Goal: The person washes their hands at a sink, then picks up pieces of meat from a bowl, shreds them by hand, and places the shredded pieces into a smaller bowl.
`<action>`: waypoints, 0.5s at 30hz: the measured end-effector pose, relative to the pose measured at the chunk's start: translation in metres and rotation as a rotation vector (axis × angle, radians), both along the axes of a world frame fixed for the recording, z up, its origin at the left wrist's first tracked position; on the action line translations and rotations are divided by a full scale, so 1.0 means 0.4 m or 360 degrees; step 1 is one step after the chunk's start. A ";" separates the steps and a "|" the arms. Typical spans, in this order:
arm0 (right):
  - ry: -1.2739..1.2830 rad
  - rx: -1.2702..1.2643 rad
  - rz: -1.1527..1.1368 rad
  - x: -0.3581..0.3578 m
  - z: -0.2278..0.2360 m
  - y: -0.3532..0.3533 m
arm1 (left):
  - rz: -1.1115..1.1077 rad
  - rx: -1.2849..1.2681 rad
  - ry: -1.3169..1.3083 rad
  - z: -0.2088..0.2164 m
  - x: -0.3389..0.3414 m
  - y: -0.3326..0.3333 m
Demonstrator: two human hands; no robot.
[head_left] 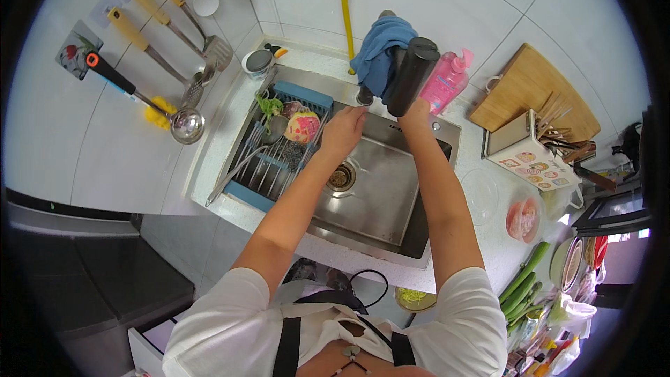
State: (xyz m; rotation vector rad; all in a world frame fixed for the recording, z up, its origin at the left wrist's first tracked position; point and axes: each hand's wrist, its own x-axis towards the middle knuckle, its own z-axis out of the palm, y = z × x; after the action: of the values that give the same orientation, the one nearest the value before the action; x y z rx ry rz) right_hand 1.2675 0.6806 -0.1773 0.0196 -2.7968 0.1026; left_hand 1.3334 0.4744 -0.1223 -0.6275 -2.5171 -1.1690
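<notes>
My left hand [343,131] reaches to the back rim of the steel sink [377,199], close by a small metal fitting [364,96]. Its fingers are bent and pressed together; whatever they hold is hidden. My right hand [417,113] is at the lower end of a black cylinder [413,77], which covers its fingers, so its grip cannot be told. A blue cloth [385,54] hangs beside the cylinder. Right of it stands a pink pump bottle [449,82].
A blue-ended drying rack [303,94] over the sink's left holds a ladle, greens and a pink-yellow round thing. Utensils such as a ladle [187,126] hang on the left wall. To the right are a cutting board [534,91], a knife holder [509,136], a bowl [523,218] and cucumbers [520,292].
</notes>
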 end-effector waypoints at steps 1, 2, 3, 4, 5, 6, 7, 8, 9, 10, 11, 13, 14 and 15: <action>-0.0032 0.0073 -0.0037 0.007 -0.001 -0.005 | 0.0001 -0.0010 -0.0020 -0.006 0.004 -0.008; -0.0064 0.0146 -0.0078 0.015 -0.002 -0.008 | -0.0003 -0.0021 -0.0040 -0.011 0.009 -0.016; -0.0138 -0.0062 -0.0132 0.024 0.003 -0.001 | -0.0007 -0.0059 -0.0052 -0.016 0.016 -0.024; -0.0218 0.0006 -0.0124 0.040 0.031 -0.003 | -0.0016 -0.0089 -0.0057 -0.016 0.020 -0.026; -0.0293 0.0073 -0.0115 0.060 0.063 -0.007 | -0.0022 -0.0121 -0.0058 -0.013 0.022 -0.030; -0.0369 0.0139 -0.0111 0.080 0.087 -0.010 | -0.0018 -0.0092 -0.0027 -0.014 0.021 -0.032; -0.0370 0.0078 -0.0174 0.109 0.105 -0.011 | -0.0034 -0.0062 -0.0001 -0.017 0.024 -0.026; -0.0371 0.0025 -0.0236 0.139 0.119 -0.019 | -0.0048 -0.0025 0.0022 -0.021 0.029 -0.019; -0.0372 -0.0030 -0.0305 0.173 0.125 -0.023 | -0.0064 -0.0017 -0.0004 -0.024 0.030 -0.015; -0.0339 -0.0164 -0.0325 0.215 0.127 -0.020 | -0.0084 -0.0001 -0.0029 -0.026 0.029 -0.011; -0.0303 -0.0301 -0.0341 0.264 0.122 -0.019 | -0.0101 0.0011 -0.0055 -0.028 0.028 -0.007; -0.0186 -0.0550 -0.0370 0.371 0.090 -0.004 | -0.0139 0.0008 -0.0071 -0.026 0.027 0.016; -0.0104 -0.0665 -0.0381 0.425 0.068 0.006 | -0.0163 0.0003 -0.0073 -0.020 0.024 0.030; -0.0164 -0.0790 -0.0442 0.479 0.076 0.003 | -0.0193 0.0015 -0.0090 -0.013 0.022 0.038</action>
State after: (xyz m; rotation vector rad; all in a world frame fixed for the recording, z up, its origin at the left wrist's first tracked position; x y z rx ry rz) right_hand 1.4590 0.6817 -0.1467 -0.5020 -2.7599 0.7378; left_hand 1.3421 0.4898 -0.1277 -0.7647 -2.5498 -1.2562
